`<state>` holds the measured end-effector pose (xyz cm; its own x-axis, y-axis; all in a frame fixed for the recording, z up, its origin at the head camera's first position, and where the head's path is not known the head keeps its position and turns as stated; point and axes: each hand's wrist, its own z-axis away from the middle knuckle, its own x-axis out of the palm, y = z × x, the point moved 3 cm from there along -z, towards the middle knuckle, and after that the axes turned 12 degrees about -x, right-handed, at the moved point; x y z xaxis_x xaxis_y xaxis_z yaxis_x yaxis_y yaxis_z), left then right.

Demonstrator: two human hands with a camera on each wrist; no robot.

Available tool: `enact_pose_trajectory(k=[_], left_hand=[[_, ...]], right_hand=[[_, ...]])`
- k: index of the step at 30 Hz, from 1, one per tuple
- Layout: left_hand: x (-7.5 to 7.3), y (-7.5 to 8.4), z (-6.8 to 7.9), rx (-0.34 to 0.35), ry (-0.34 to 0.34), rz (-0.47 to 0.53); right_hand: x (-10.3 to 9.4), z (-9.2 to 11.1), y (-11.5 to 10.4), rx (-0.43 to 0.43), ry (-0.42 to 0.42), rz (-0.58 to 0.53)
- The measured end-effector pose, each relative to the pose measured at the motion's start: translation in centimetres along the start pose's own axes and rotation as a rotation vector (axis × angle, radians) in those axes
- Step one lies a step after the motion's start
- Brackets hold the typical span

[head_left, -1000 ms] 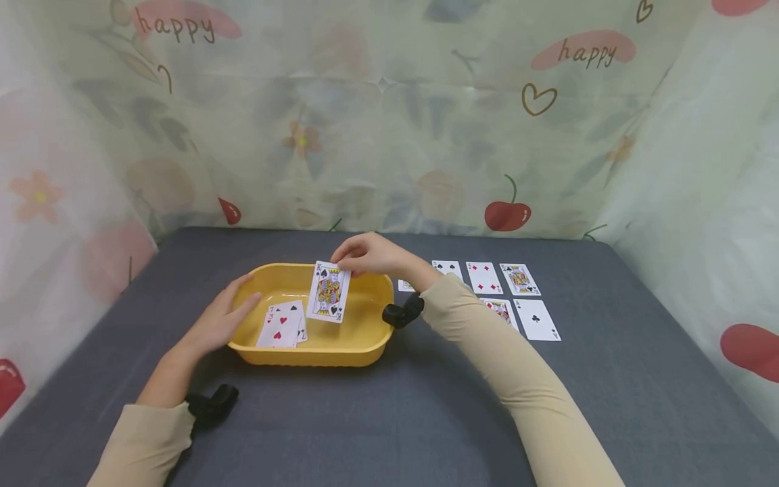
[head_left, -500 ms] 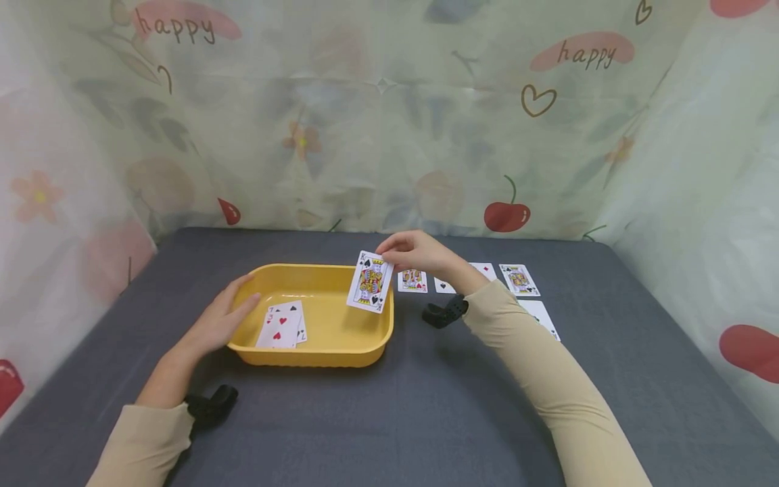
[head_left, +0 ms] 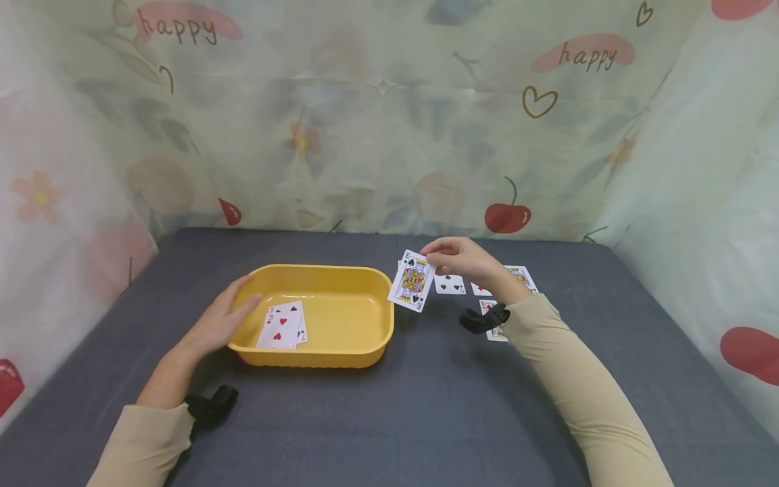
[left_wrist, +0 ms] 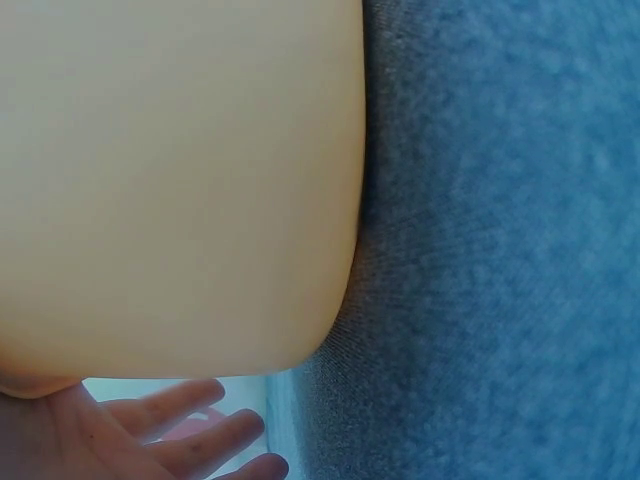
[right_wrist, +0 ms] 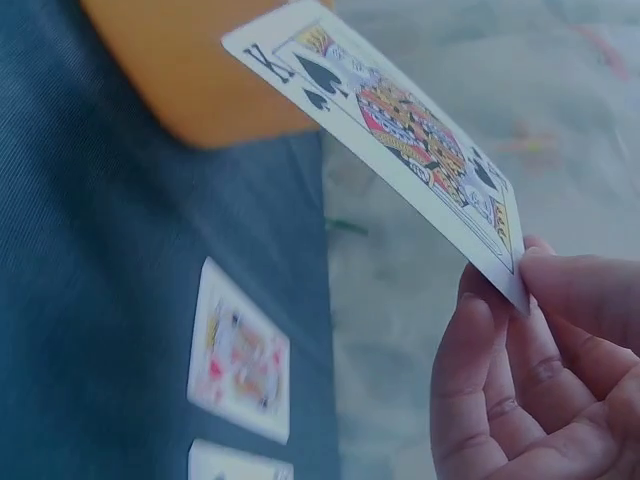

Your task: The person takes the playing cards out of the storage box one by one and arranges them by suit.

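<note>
My right hand (head_left: 465, 260) pinches a king of spades playing card (head_left: 413, 281) by its upper right corner, between thumb and fingers. The card hangs tilted above the table, just right of the yellow basin (head_left: 389, 338). My left hand (head_left: 220, 316) lies at the basin's left rim, its thumb over the edge; in the left wrist view its fingers (left_wrist: 195, 450) stretch loosely past the wall. Inside the basin a three of hearts (head_left: 278, 327) overlaps a black seven (head_left: 302, 331). A face card with red hearts (right_wrist: 240, 355) lies on the table, mostly covered by the king in the head view.
More cards lie face up to the right: a spade card (head_left: 450, 284), a king card (head_left: 520, 277) and a face card (head_left: 489, 308), partly behind my right arm. Dark cloth covers the table (head_left: 365, 426). A patterned curtain (head_left: 365, 135) stands behind and at both sides.
My right hand has carried the king of spades rightward from above the basin to beyond its right rim, over the table cards. My left hand stays at the left rim.
</note>
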<state>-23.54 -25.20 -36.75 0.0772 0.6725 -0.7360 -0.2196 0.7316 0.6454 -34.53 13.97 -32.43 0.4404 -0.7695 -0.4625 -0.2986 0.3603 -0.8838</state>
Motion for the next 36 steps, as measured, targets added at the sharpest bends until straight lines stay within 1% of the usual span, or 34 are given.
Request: enact_pose_trajectory(k=[4, 10, 16, 18, 20, 23, 26, 29, 32, 36], left_hand=[[0.0, 0.0, 0.0, 0.0, 0.0, 0.001], [0.0, 0.0, 0.0, -0.003, -0.003, 0.005], [0.0, 0.0, 0.0, -0.002, -0.003, 0.007], [0.0, 0.0, -0.1, -0.004, -0.004, 0.008], [0.1, 0.0, -0.1, -0.006, -0.005, 0.008], [0.1, 0.0, 0.0, -0.007, -0.005, 0.008], [0.1, 0.0, 0.0, -0.003, -0.003, 0.009], [0.1, 0.0, 0.0, -0.002, -0.002, 0.009], [0.1, 0.0, -0.1, -0.002, -0.003, 0.006], [0.1, 0.0, -0.1, -0.006, -0.004, 0.005]], right_hand=[[-1.1, 1.1, 1.7, 0.03, -0.003, 0.008], [-2.5, 2.6, 3.8, 0.073, -0.006, 0.061], [-2.8, 3.5, 5.0, 0.136, -0.024, 0.095], [-2.8, 3.6, 5.4, 0.139, -0.044, 0.102], [-2.6, 3.5, 5.8, 0.125, -0.065, 0.11], [-2.4, 3.4, 6.2, 0.091, -0.095, 0.166], [-2.1, 3.2, 6.4, 0.084, -0.099, 0.227], [-1.9, 3.2, 6.4, 0.081, -0.087, 0.268], [-2.0, 3.2, 6.2, 0.044, -0.064, 0.317], [-2.1, 3.0, 5.8, -0.002, -0.032, 0.349]])
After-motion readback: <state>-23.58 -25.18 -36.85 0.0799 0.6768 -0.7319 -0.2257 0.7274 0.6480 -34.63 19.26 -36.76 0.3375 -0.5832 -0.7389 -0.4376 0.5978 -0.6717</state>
